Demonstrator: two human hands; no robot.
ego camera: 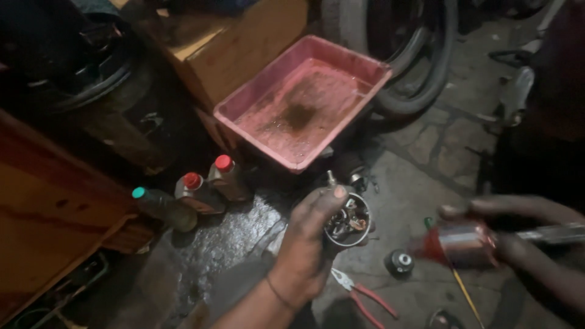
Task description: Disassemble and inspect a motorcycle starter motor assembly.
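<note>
— What do we have in our hands?

— Our left hand (pixel 308 234) grips a small round metal housing (pixel 348 220), fingers (pixel 332 195) closed around its rim; its open mouth faces up and we see a tangle of small metal parts and wire ends inside; a short stud sticks up at its far edge. Our right hand (pixel 506 234) comes in from the right, blurred, fingers wrapped around a cylindrical armature (pixel 460 242) with a red end and a shiny steel body; its shaft (pixel 557 233) runs off to the right.

— And the containers?

— Far of the hands sits a pink plastic tray (pixel 244 106), tilted; inside we see only a dark oily stain and a wet film. To the left, three bottles lie leaning on the wet floor (pixel 213 250): two with red caps (pixel 224 162) and one with a green cap (pixel 139 193); we cannot tell what they hold.

— What else lies around?

— Red-handled pliers (pixel 362 295) lie on the floor just near of the left hand; a small black round part (pixel 399 262) sits between the two hands; a thin yellow rod (pixel 466 295) runs near of the armature. A tyre (pixel 420 79) stands far right behind the tray; an orange wooden board (pixel 49 213) fills the left.
</note>
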